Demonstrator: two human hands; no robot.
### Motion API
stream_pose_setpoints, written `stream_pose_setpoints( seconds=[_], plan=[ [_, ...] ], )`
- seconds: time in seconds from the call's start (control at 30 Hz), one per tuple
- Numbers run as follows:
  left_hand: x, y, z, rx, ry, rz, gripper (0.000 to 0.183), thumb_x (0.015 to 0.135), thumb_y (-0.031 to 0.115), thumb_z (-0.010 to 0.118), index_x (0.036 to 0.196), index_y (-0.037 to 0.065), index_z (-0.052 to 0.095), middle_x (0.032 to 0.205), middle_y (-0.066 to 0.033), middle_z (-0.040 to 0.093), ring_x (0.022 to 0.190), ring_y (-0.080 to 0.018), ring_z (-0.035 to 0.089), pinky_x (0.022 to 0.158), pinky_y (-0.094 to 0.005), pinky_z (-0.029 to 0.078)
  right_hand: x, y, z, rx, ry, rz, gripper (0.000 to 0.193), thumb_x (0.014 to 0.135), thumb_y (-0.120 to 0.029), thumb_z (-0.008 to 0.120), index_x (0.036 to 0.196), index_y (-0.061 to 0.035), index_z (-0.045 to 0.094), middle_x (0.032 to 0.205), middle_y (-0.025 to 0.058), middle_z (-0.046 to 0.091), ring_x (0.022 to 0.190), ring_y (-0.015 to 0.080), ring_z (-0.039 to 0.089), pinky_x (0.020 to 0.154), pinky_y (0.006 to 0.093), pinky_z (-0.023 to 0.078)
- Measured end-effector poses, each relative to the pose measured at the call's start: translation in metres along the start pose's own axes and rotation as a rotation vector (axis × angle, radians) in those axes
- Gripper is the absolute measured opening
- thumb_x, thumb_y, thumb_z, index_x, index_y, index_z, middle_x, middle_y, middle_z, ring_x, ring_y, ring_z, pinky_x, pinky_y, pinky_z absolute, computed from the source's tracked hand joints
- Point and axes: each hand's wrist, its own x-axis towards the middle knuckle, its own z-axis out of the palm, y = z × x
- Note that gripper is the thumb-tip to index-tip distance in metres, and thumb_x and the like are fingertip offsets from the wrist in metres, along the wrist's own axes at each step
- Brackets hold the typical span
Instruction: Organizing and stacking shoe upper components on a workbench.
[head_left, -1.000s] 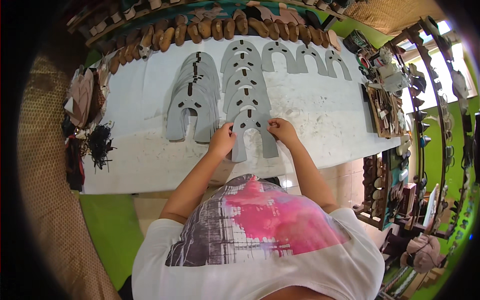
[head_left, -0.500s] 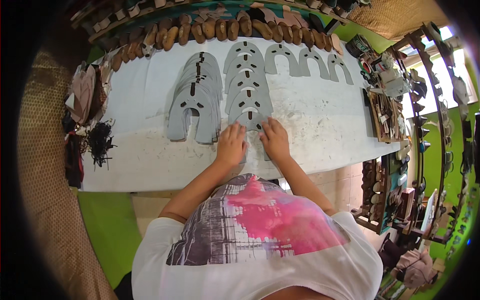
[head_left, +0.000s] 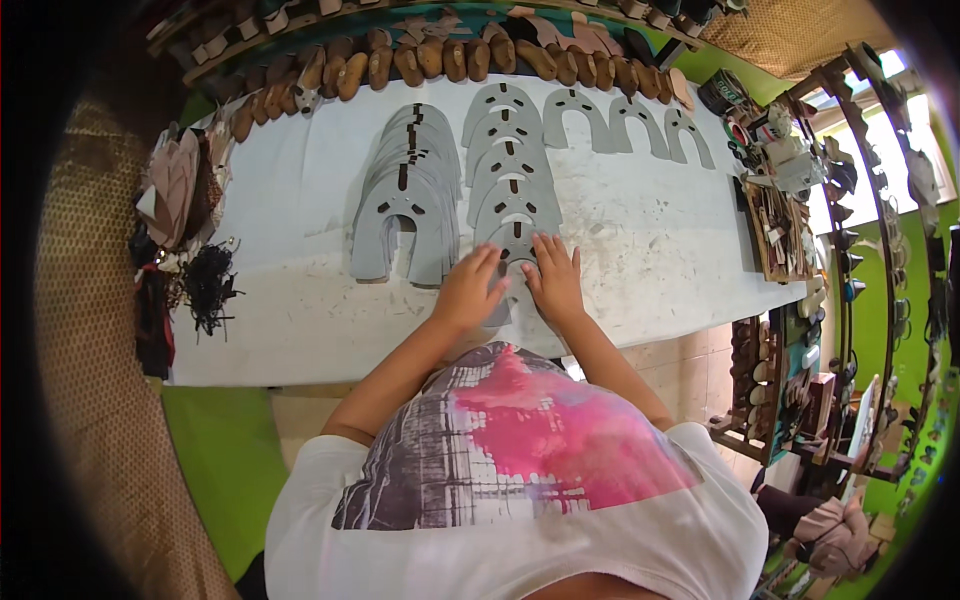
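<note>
Both hands lie at the near end of an overlapping row of grey U-shaped shoe upper pieces, on the nearest upper piece [head_left: 505,241], which has a dark strip at its middle and dark patches beside it. My left hand [head_left: 468,287] rests on its left side, fingers stretched forward and thumb apart. On its right side is my right hand [head_left: 556,277], fingers extended and flat. Parts of the piece's two legs are hidden under my hands. Left of the row lies a thick fanned stack of similar grey upper pieces [head_left: 375,240].
Three single grey pieces [head_left: 577,118] lie at the far right of the white-covered table [head_left: 290,220]. Brown shoe lasts [head_left: 408,66] line the back edge. Black strips [head_left: 208,288] are at the left, a box of scraps [head_left: 785,240] at the right, with shoe racks [head_left: 850,270] beyond.
The table scene has shifted slightly right in view. My hands have moved slightly on the nearest piece, the left thumb spreading out and the right hand settling flat.
</note>
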Motion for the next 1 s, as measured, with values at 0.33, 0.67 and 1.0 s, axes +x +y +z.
stream_pose_setpoints(
  seconds=[0.33, 0.67, 1.0],
  plan=[
    [-0.014, -0.093, -0.072, 0.345, 0.302, -0.631, 0.052, 0.075, 0.025, 0.058, 0.118, -0.001, 0.045, 0.122, -0.017, 0.044, 0.111, -0.0334, 0.042, 0.092, -0.0419, 0.034, 0.064, -0.09, 0.022, 0.358, -0.039, -0.149, 0.044, 0.077, -0.021, 0.058, 0.117, -0.0027, 0.049, 0.105, 0.0169, 0.052, 0.094, 0.0322, 0.052, 0.08, 0.0373, 0.042],
    [-0.01, -0.087, -0.098, 0.265, 0.332, -0.66, 0.039, 0.076, 0.021, 0.058, 0.111, 0.005, 0.052, 0.108, -0.0093, 0.056, 0.1, -0.0269, 0.052, 0.085, -0.0414, 0.039, 0.07, -0.115, 0.024, 0.25, 0.039, -0.089, 0.044, 0.076, -0.026, 0.06, 0.114, -0.005, 0.052, 0.1, 0.0128, 0.055, 0.087, 0.0306, 0.053, 0.076, 0.0374, 0.043],
    [0.006, -0.1, -0.118, -0.256, 0.279, -0.554, 0.029, 0.079, 0.017, 0.057, 0.102, 0.0, 0.056, 0.08, -0.0108, 0.061, 0.068, -0.0189, 0.056, 0.063, -0.0281, 0.044, 0.101, -0.088, 0.026, 0.924, -0.153, 0.231, 0.031, 0.08, -0.024, 0.06, 0.1, -0.0014, 0.058, 0.068, 0.006, 0.058, 0.059, 0.0153, 0.055, 0.056, 0.027, 0.044]
  ],
)
